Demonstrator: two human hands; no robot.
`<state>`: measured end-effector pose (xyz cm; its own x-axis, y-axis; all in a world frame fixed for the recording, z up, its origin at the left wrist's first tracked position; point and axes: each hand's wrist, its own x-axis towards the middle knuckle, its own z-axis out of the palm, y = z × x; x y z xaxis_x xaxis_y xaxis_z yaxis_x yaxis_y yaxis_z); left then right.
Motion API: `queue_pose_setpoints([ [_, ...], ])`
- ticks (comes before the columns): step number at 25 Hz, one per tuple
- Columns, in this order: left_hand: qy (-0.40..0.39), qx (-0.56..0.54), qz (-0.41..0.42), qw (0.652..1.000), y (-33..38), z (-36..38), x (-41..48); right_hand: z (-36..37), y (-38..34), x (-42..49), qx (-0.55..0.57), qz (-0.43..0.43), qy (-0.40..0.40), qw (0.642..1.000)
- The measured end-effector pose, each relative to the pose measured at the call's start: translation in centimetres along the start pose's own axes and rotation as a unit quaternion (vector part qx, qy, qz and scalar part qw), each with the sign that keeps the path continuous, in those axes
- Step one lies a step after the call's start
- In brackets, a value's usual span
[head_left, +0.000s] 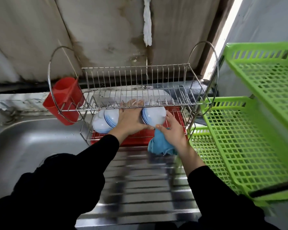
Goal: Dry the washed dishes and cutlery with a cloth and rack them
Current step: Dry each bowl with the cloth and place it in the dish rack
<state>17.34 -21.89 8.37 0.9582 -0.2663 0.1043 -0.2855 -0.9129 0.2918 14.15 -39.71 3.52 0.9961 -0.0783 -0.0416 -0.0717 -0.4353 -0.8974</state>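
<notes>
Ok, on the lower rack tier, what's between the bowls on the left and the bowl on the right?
The left hand fills that gap, gripping the right bowl; the head view shows it.

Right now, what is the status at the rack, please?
Left hand grip on bowl, lower tier of rack. Right hand holds blue cloth, touches same bowl. Upper tier close above hands; other bowls at left.

1 head-worn camera looks forward and down, close over the dish rack [135, 66].
</notes>
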Motion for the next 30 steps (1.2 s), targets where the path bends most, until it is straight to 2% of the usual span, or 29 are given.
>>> queue_pose_setpoints([
  [5, -0.044, 0.056, -0.026, 0.997, 0.5, 0.8, 0.5, 0.2, 0.0, -0.5, -0.101, 0.005, 0.006, 0.995],
  [25, -0.009, 0.123, -0.062, 0.990, 1.8, 1.1, -0.1, 0.5, -0.9, -2.6, -0.128, 0.003, -0.011, 0.992],
  [30, 0.020, 0.136, -0.065, 0.988, 2.3, 1.1, -1.6, 0.7, -0.8, -3.7, -0.119, -0.004, 0.021, 0.993],
])
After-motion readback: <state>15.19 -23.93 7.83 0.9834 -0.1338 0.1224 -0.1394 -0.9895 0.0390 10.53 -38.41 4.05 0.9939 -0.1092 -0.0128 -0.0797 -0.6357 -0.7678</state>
